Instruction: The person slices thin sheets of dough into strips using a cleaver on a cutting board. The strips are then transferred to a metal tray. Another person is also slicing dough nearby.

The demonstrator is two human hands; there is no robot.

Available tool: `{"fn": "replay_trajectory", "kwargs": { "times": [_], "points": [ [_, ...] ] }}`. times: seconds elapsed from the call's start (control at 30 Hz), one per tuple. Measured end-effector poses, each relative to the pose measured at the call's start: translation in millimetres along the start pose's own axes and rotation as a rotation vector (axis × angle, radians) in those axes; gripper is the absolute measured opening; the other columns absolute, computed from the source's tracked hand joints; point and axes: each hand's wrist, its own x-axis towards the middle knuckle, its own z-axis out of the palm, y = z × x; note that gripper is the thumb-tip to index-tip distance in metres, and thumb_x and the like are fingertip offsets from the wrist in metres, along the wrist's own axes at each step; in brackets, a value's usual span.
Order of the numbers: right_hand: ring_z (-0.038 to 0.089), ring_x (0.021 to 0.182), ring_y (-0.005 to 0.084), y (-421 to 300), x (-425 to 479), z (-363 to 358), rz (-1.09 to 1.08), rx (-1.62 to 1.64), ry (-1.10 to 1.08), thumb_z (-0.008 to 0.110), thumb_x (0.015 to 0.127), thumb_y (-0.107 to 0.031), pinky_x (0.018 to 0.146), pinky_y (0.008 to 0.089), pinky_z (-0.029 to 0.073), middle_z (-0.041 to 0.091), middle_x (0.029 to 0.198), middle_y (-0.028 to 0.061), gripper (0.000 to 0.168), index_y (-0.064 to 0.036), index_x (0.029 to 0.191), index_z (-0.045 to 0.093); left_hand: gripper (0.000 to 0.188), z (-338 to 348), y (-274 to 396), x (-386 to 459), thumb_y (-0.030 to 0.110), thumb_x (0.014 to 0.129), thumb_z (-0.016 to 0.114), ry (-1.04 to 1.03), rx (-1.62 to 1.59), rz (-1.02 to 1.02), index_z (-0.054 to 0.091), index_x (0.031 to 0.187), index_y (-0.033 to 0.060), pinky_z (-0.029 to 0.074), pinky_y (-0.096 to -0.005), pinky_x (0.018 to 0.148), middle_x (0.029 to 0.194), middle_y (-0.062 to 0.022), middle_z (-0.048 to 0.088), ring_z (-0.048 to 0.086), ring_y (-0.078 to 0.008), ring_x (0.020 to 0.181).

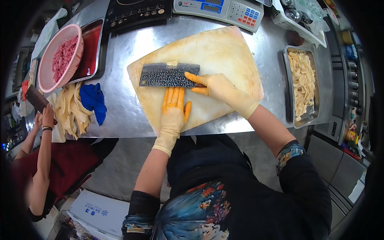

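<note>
My right hand (222, 88), in a cream and orange rubber glove, holds a cleaver (168, 75) by its handle. The cleaver's broad, dark patterned blade lies low over a large worn cutting board (228, 57). A small pale piece (172, 63) sits at the blade's far edge. My left hand (174, 105), gloved alike, reaches palm up to the near edge of the blade, with its fingertips at or under it; whether they press on it is hidden. To the right, a metal tray (315, 115) holds pale yellowish cut strips (301, 84).
At left, a co-worker's hands (45, 117) hold another cleaver (39, 99) beside long pale strips (72, 108) and a blue cloth (93, 102). A pink basket (76, 57) of cut meat rests on a tray. An induction cooker (138, 15) and a digital scale (219, 12) stand behind the board.
</note>
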Motion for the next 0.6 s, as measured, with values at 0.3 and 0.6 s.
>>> {"fn": "replay_trajectory", "kwargs": {
  "times": [0.3,0.6],
  "points": [
    [0.068,0.072,0.0293,-22.5,-54.7,-9.5,0.071,-0.039,0.070,0.070,0.090,-0.035,0.068,0.0375,0.056,0.069,0.086,0.0098,0.061,-0.032,0.147,0.050,0.044,0.9,0.0,-4.4,0.027,0.088,0.066,-0.069,0.080,-0.068,0.062,0.120,-0.0031,0.038,-0.0473,0.109,0.120,-0.0212,0.063,0.055,-0.0378,0.119],
    [0.068,0.070,0.0286,-24.5,-58.3,3.1,0.064,-0.108,0.009,0.069,0.090,-0.037,0.064,0.0373,0.056,0.069,0.085,0.0090,0.060,-0.031,0.147,0.050,0.034,8.8,-3.6,-6.8,0.026,0.087,0.068,0.045,0.043,-0.006,0.066,0.109,-0.0001,0.042,-0.0494,0.102,0.104,-0.0215,0.066,0.059,-0.0404,0.105]
  ]
}}
